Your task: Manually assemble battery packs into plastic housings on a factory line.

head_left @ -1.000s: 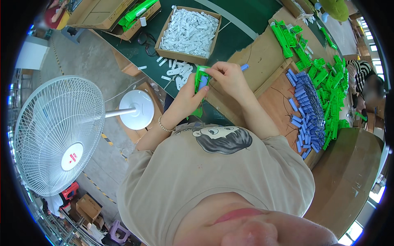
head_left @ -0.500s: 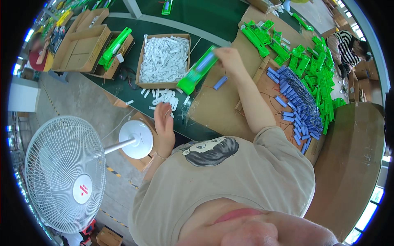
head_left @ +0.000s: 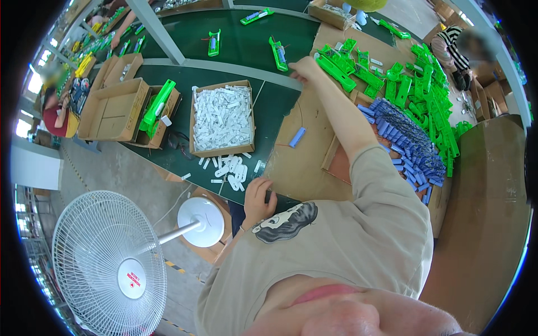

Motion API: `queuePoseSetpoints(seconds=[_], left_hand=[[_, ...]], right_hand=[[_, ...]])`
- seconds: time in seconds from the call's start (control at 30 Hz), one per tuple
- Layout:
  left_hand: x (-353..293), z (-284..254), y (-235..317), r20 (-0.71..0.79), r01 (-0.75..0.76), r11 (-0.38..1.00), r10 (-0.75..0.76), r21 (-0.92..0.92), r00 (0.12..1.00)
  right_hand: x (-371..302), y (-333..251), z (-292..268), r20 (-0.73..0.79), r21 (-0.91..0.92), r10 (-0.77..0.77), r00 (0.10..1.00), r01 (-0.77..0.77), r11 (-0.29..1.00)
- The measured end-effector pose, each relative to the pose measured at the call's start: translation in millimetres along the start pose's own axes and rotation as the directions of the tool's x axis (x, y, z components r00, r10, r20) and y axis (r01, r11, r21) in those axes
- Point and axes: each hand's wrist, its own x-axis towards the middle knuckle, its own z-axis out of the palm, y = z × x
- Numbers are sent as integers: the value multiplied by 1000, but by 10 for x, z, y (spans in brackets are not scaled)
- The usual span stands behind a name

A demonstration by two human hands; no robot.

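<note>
Beyond the right hand (head_left: 305, 70), fingers bent, apart, one long green plastic housing (head_left: 277, 52) on the smooth belt (head_left: 244, 46), near the left hand (head_left: 259, 199), fingers loosely parted, flat white strips (head_left: 239, 173), between hands one blue cylinder (head_left: 297, 138), farther out two similar housings (head_left: 214, 43).

White pedestal fan (head_left: 109, 263) at lower left, round white base (head_left: 200, 218) to the right of its grille, grey floor (head_left: 126, 171) around it with black-and-yellow tape (head_left: 175, 267), pale column (head_left: 35, 165) near the left rim. Upper left has an open cardboard box (head_left: 106, 115), person in a red top (head_left: 54, 119) just left of it, grey metal post (head_left: 154, 28) slanting through the top. Right side: big brown carton (head_left: 482, 218), person in a striped top (head_left: 455, 50) above it, more cartons (head_left: 493, 98) nearby.
</note>
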Motion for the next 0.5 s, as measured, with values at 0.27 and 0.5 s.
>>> queuePoseSetpoints(seconds=[0.27,0.5], left_hand=[[20,25,10,-17,-21,1000,21,9,1000],[59,29,-2,-8,-48,999,48,2,999]], right_hand=[[-419,621,-831,-283,-787,-233,930,-87,611],[-325,973,-1092,-182,-801,-204,962,-24,598]])
